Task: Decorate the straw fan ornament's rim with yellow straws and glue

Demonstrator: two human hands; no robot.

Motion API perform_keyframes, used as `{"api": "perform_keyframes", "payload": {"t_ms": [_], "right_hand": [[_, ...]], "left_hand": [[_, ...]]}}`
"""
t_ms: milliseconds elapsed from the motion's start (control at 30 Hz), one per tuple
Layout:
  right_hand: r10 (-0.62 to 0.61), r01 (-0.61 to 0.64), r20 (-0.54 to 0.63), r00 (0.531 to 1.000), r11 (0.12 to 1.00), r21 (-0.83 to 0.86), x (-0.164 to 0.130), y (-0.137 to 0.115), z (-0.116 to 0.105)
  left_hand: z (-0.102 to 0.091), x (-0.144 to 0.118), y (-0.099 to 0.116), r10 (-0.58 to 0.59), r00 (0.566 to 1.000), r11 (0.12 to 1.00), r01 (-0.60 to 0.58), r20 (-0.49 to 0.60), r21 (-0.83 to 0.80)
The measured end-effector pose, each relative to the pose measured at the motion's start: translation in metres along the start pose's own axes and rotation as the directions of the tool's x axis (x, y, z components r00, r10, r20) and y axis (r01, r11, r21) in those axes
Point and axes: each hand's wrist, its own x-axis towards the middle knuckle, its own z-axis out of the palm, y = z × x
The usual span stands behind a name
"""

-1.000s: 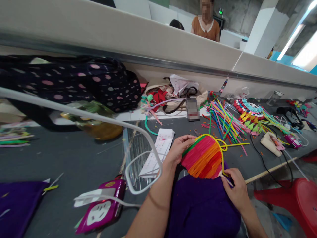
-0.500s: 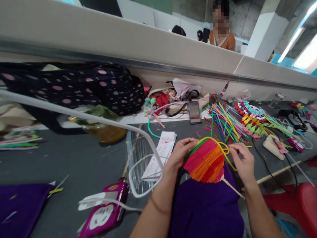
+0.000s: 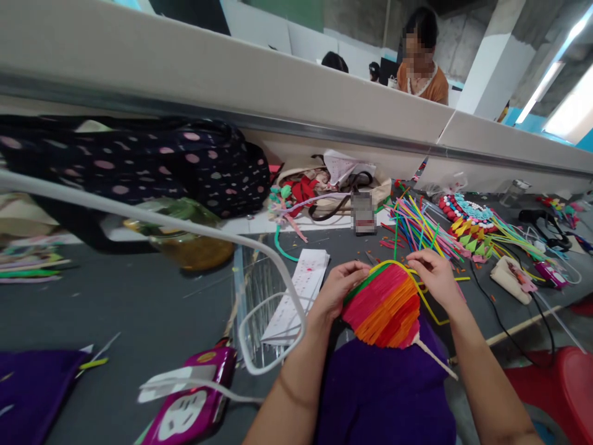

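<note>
- No brand or writing can be read: the white paper strip (image 3: pixel 301 290) on the grey surface (image 3: pixel 139 309) carries rows of small pink marks too fine to make out, and a small upright item further back is blurred.
- The striped fan-shaped craft piece (image 3: pixel 382 303), banded pink, orange and red with a green and yellow edge, sits between both hands just above the purple cloth (image 3: pixel 380 395) on the lap, at the near edge of the surface.
- The left hand (image 3: pixel 336 290) pinches the craft piece's upper left rim, thumb and fingertips closed on it.
- The right hand (image 3: pixel 433 278) lies at the upper right rim, fingers curled and closed on the yellow pipe cleaner (image 3: pixel 428 306) that loops off the edge.
- A thin pale stick (image 3: pixel 435 358) juts from the bottom of the piece, down to the right.
- Compared with half a second ago, the right hand has moved up and inward onto the rim; a second ago it was low, by the stick.
- The left hand has kept its grip throughout.
- Behind lie a pile of coloured pipe cleaners (image 3: pixel 417 228), a dotted black bag (image 3: pixel 139 161), and a magenta power strip (image 3: pixel 189 408) at the near left.
</note>
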Motion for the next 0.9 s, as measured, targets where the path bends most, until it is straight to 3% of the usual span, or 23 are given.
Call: {"api": "perform_keyframes", "payload": {"t_ms": [167,367,900], "right_hand": [[-0.076,0.076,0.15,0.986,0.997,0.005,0.025,-0.003,0.019],[-0.105,0.11,0.287,0.952,0.994,-0.002,0.035,-0.006,0.024],[-0.13,0.164,0.326,0.936,0.984,-0.077,0.036,-0.005,0.026]], "left_hand": [[-0.001,0.0,-0.001,-0.002,1.0,1.0,0.003,0.014,-0.014],[0.0,-0.002,0.002,0.019,0.999,1.0,-0.018,0.037,-0.014],[0.003,-0.005,0.004,0.03,0.997,0.999,-0.027,0.066,-0.044]]}}
